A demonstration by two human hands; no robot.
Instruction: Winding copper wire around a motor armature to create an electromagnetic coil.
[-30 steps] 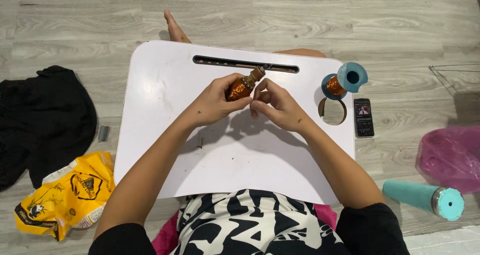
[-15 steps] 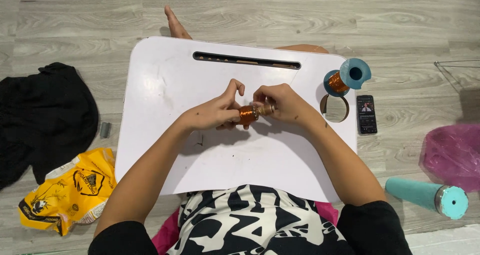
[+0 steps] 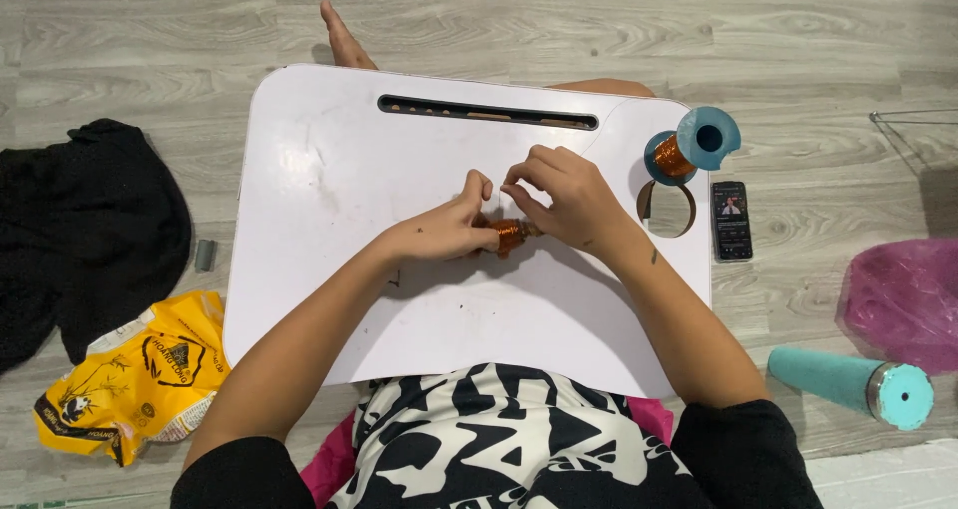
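Observation:
A small coil of copper-coloured wire [image 3: 511, 235] lies between both hands, low over the middle of a white lap tray [image 3: 329, 170]. My left hand [image 3: 449, 232] grips its left end with thumb and fingers. My right hand [image 3: 564, 202] pinches its right end from above. Most of the coil is hidden by the fingers. A blue spool wound with copper wire [image 3: 689, 148] rests at the tray's right side, beside a round cup hole [image 3: 667, 210].
A phone [image 3: 731, 220] lies on the wooden floor right of the tray. A teal cylinder [image 3: 853, 381] and a pink plastic bag [image 3: 903, 299] sit further right. Black cloth [image 3: 80, 230], a yellow bag [image 3: 135, 379] and a small grey object [image 3: 205, 254] are on the left. A bare foot [image 3: 344, 35] shows beyond the tray.
Both hands have brought the coil down from a raised, tilted hold to near the tray surface. It now lies horizontally between the fingertips.

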